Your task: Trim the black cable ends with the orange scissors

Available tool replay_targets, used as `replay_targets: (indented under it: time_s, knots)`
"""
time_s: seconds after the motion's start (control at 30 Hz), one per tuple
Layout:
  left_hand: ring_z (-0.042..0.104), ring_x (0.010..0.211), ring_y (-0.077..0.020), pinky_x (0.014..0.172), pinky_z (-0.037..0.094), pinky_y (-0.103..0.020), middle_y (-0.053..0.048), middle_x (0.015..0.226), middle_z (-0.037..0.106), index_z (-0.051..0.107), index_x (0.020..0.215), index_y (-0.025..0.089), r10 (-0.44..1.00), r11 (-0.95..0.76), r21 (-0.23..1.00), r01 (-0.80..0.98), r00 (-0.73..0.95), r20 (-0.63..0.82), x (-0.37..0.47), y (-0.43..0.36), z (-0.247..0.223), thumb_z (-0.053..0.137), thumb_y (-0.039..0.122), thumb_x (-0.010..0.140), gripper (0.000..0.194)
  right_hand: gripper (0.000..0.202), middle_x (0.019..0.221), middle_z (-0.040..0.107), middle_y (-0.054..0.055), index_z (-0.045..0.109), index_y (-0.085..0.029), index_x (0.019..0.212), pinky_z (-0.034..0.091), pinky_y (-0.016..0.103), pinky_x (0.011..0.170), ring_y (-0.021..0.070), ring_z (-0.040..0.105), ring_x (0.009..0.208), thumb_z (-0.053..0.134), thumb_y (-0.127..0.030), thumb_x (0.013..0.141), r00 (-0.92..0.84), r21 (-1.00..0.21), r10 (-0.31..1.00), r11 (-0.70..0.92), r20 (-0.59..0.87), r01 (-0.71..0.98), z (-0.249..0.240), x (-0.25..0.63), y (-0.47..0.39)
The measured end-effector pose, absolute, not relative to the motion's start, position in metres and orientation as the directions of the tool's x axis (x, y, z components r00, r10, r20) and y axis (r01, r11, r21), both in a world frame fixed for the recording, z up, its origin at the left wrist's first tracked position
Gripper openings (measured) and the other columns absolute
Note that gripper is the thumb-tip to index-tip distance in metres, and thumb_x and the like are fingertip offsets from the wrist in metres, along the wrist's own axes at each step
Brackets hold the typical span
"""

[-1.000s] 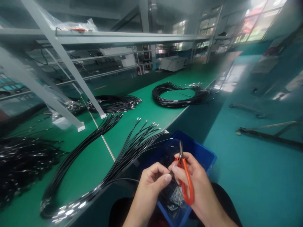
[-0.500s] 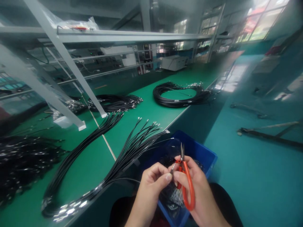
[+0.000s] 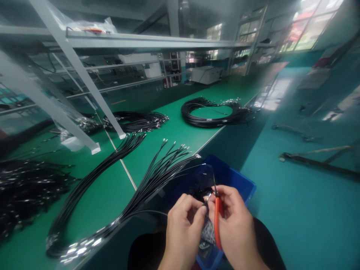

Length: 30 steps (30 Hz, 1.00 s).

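Note:
Over the blue bin (image 3: 244, 183), my left hand (image 3: 182, 225) pinches the end of a thin black cable (image 3: 206, 200) between thumb and forefinger. Red-handled scissors (image 3: 217, 225) lie in my right hand (image 3: 237, 221), their narrow blades pointing up and seen edge-on. The fingertips of my right hand meet the bright metal tip of the cable end, close to my left fingertips. Just what lies between the fingertips is partly hidden. To the left, a looped bundle of black cables (image 3: 152, 180) with metal ends lies on the green table (image 3: 165, 138).
Further coils of black cable (image 3: 206, 123) lie along the table, and a dark heap of cables (image 3: 25, 195) sits at the left. White shelf posts (image 3: 84, 78) rise from the tabletop. Clear plastic scraps (image 3: 206, 234) lie in the bin below my hands.
My right hand has turned the scissors, so the blades and handles now appear edge-on. The fingers of my right hand have closed in around them. My left hand keeps its pinch.

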<state>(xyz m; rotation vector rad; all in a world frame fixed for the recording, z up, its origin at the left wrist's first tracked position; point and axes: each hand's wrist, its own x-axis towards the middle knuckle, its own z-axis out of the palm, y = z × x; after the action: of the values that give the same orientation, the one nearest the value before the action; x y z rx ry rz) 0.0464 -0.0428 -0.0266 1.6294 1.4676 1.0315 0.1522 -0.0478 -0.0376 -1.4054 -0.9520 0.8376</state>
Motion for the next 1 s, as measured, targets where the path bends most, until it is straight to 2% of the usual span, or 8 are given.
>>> replay_targets:
  time_s: [0.1,0.2,0.33,0.4,0.47,0.57,0.7,1.0]
  knots:
    - [0.052,0.058,-0.0141,0.054,0.037,-0.023,-0.001,0.065,0.056,0.060,0.065,0.017,0.988,-0.149,0.863,0.482,0.038,0.150,0.049,-0.046,-0.028,0.056,0.021,0.080,0.016,0.023,0.084,0.069,0.005,0.057,-0.024,0.095,0.053,0.032,0.063,0.0232,0.066,0.073,0.059,-0.021,0.073,0.419,-0.944,0.884,0.070,0.209,0.323,-0.041,0.154,-0.048]
    - [0.052,0.059,-0.0140,0.054,0.037,-0.023,-0.001,0.066,0.056,0.060,0.066,0.018,0.983,-0.179,0.866,0.468,0.046,0.178,0.048,-0.047,-0.030,0.055,0.020,0.080,0.015,0.025,0.082,0.068,0.005,0.056,-0.023,0.095,0.052,0.031,0.062,0.0215,0.065,0.068,0.055,-0.012,0.074,0.292,-0.760,0.819,0.244,0.494,0.602,-0.045,0.156,-0.050]
    - [0.052,0.063,-0.0147,0.059,0.038,-0.023,0.000,0.066,0.056,0.057,0.065,0.018,0.995,-0.096,0.937,0.336,0.002,0.101,0.038,-0.040,-0.031,0.056,0.020,0.080,0.015,0.028,0.079,0.067,0.003,0.056,-0.024,0.098,0.050,0.028,0.060,0.0191,0.063,0.067,0.053,-0.007,0.077,0.117,-0.631,0.736,0.473,0.666,0.615,-0.047,0.160,-0.057]
    - [0.051,0.065,-0.0148,0.062,0.038,-0.024,0.000,0.066,0.056,0.058,0.067,0.017,1.000,-0.018,0.977,0.213,0.018,0.014,0.030,-0.035,-0.030,0.057,0.024,0.080,0.014,0.028,0.080,0.067,0.002,0.057,-0.025,0.098,0.050,0.026,0.058,0.0182,0.063,0.067,0.054,-0.009,0.076,0.112,-0.798,0.849,0.430,0.516,0.422,-0.045,0.164,-0.059]
    - [0.048,0.064,-0.0137,0.063,0.036,-0.023,0.001,0.066,0.054,0.058,0.069,0.016,0.997,0.045,0.995,0.092,0.064,-0.051,0.023,-0.030,-0.028,0.059,0.028,0.079,0.015,0.027,0.080,0.068,0.002,0.057,-0.024,0.095,0.051,0.026,0.061,0.0179,0.064,0.070,0.060,-0.012,0.071,0.047,-0.972,0.976,0.209,0.215,0.111,-0.041,0.171,-0.058]
    - [0.043,0.064,-0.0121,0.062,0.034,-0.022,0.002,0.064,0.053,0.059,0.067,0.015,0.994,0.083,0.996,-0.043,0.077,-0.079,0.018,-0.028,-0.024,0.062,0.026,0.076,0.014,0.028,0.074,0.070,0.003,0.057,-0.019,0.088,0.049,0.023,0.058,0.0152,0.062,0.064,0.069,-0.012,0.063,-0.259,-0.957,0.959,-0.175,-0.112,-0.230,-0.037,0.185,-0.051]
    - [0.039,0.063,-0.0113,0.062,0.032,-0.021,0.002,0.063,0.051,0.060,0.066,0.014,0.988,0.115,0.980,-0.163,0.120,-0.096,0.018,-0.028,-0.021,0.062,0.022,0.075,0.012,0.029,0.074,0.071,0.007,0.057,-0.014,0.088,0.032,0.016,0.039,0.0055,0.045,0.042,0.070,-0.019,0.063,-0.547,-0.846,0.806,-0.440,-0.226,-0.300,-0.042,0.197,-0.048]
    - [0.042,0.066,-0.0124,0.067,0.034,-0.024,0.001,0.065,0.053,0.062,0.069,0.014,0.965,0.191,0.943,-0.271,0.227,-0.131,0.016,-0.027,-0.023,0.062,0.018,0.075,0.007,0.030,0.080,0.067,0.007,0.061,-0.013,0.091,0.033,0.020,0.046,0.0096,0.048,0.052,0.059,-0.013,0.062,-0.542,-0.806,0.772,-0.530,-0.331,-0.263,-0.049,0.194,-0.054]
